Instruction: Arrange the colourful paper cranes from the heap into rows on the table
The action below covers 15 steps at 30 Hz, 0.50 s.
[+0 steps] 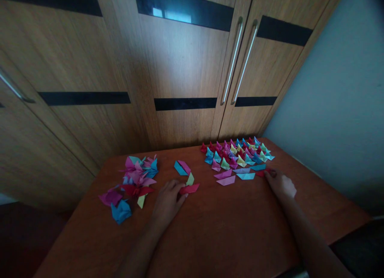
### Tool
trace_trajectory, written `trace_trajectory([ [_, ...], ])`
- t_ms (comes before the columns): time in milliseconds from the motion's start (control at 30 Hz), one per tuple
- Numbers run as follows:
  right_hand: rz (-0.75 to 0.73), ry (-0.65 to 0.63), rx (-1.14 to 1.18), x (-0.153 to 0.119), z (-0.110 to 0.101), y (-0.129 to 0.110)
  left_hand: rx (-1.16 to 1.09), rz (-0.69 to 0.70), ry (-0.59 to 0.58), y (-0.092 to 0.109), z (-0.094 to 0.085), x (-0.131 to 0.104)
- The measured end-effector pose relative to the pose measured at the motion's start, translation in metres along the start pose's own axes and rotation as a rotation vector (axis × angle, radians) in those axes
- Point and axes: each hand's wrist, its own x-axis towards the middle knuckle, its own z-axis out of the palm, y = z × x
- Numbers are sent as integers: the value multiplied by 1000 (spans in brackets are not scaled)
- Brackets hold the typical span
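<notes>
My left hand [168,199] is closed on one end of a red folded paper strip [191,189], low over the table's middle. Just beyond it lie a pale green piece [190,179], a pink piece [184,167] and a blue piece [180,168]. Over at the right, my right hand [281,183] pinches another red piece [262,173], partly hidden by the fingers. Beside that piece are flat folded strips: teal [258,167], light blue [246,176], lavender [241,171], magenta [223,174] and pink [226,181].
Rows of small pointed folded papers [233,153] stand at the table's back right. A loose heap of colourful folded papers [136,176] lies on the left, with a blue one [121,211] nearest me. Wooden cabinet doors [186,62] rise behind the table [222,230].
</notes>
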Motion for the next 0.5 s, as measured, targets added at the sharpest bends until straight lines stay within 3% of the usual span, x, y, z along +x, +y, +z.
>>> trace_trajectory([
  [200, 19, -21, 42, -4, -3, -1, -356, -132, 85, 4, -4, 1],
  [333, 14, 100, 142, -7, -3, 1, -460, -205, 130, 8, -6, 3],
  [433, -88, 234, 337, -16, 0, -6, -558, -254, 158, 15, -6, 11],
  [500, -187, 229, 564, -31, 1, -20, -637, -274, 171, 22, -2, 21],
])
